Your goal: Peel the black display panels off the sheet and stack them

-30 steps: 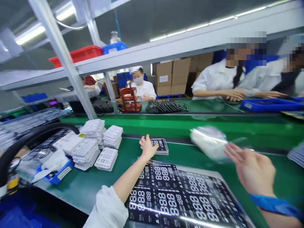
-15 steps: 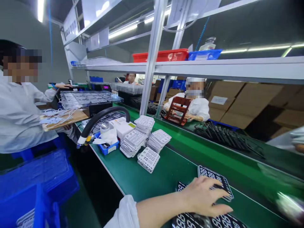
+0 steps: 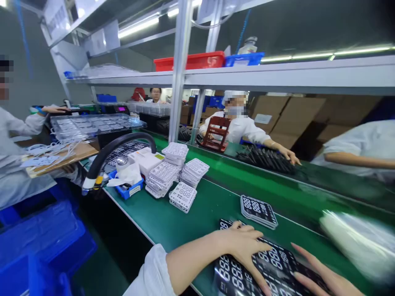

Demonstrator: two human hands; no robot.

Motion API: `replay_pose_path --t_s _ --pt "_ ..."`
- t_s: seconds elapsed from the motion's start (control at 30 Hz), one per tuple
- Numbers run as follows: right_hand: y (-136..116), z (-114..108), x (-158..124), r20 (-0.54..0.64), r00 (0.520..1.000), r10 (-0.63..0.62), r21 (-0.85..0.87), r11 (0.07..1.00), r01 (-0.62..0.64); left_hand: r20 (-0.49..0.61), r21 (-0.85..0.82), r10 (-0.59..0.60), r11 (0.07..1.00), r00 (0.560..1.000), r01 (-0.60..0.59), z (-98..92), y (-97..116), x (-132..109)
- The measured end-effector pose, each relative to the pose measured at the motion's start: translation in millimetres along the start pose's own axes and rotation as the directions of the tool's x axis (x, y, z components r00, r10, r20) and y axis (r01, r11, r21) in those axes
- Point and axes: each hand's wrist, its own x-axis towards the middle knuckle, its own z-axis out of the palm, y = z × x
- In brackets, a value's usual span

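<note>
A glossy black sheet (image 3: 230, 273) printed with rows of white digit segments lies at the bottom right of the bench. My left hand (image 3: 242, 245) rests on it with the fingers spread over the upper part. At the sheet's right side is my right hand (image 3: 328, 273), its fingers apart and pointing left at the surface. Part of that hand runs out of the picture. Just beyond the sheet sits a small stack of white-edged panels with black digit faces (image 3: 258, 210), touched by neither hand.
Several stacks of white digit frames (image 3: 182, 196) stand mid-bench, beside a blue tray (image 3: 126, 191) and a black hose (image 3: 106, 154). A green conveyor belt (image 3: 222, 168) runs behind. At right lies a blurred clear plastic bundle (image 3: 361, 242). Co-workers sit left and across.
My left hand has moved off the small panel stack and back onto the black sheet. My right hand has come into view at the sheet's right side. The view has shifted right.
</note>
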Motion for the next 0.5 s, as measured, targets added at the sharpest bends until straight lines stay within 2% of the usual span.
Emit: replay_pose_path --t_s 0.07,0.1,0.17,0.27,0.33,0.5 --pt "0 7 -5 0.178 0.984 0.007 -0.045 0.999 0.001 0.000 -0.025 -0.046 0.999 0.999 0.046 1.2 4 0" --pt "-4 8 -5 0.229 0.973 -0.002 -0.060 0.998 0.017 -0.017 -0.034 -0.069 0.997 0.997 0.069 1.8 5 0" --pt "-17 8 -1 0.213 0.976 -0.037 -0.073 0.996 0.054 -0.108 -0.038 -0.113 0.993 0.988 0.109 3.4 8 1" --pt "-34 3 7 0.219 0.970 -0.109 -0.076 0.989 0.128 -0.266 -0.072 -0.207 0.978 0.941 0.194 5.4 9 4" --pt "-38 -2 11 0.210 0.971 -0.111 -0.070 0.989 0.128 -0.293 -0.119 -0.248 0.968 0.923 0.222 6.3 8 7" --pt "-32 -10 14 0.184 0.980 -0.077 0.012 0.997 0.076 -0.311 -0.156 -0.232 0.969 0.922 0.191 10.2 8 14"
